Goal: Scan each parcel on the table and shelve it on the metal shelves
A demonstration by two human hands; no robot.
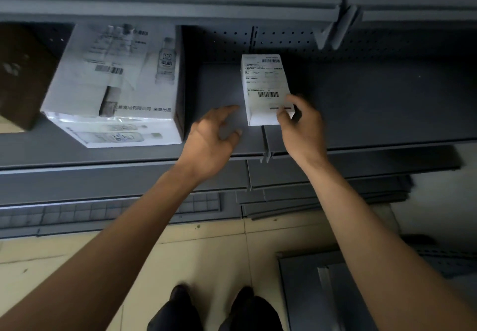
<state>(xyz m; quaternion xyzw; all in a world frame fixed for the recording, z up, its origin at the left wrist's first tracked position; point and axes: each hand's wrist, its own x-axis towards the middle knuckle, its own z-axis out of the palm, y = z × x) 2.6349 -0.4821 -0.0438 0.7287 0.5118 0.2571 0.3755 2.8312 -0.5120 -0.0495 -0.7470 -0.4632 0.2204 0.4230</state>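
A small white parcel [265, 88] with a shipping label and barcodes lies on the grey metal shelf [361, 103]. My right hand [300, 126] holds its near right corner, thumb on top of the label and fingers curled at its side. My left hand [215, 137] hovers just left of the parcel with fingers spread and loosely bent, holding nothing. A large white carton [116, 85] printed with bottles sits on the same shelf to the left.
A dark brown box [23, 72] stands at the far left of the shelf. An upper shelf [180, 0] overhangs. Lower shelves [103, 181] step out below. Loose grey shelf panels [335, 292] lie on the tiled floor at the right, near my shoes [214, 305].
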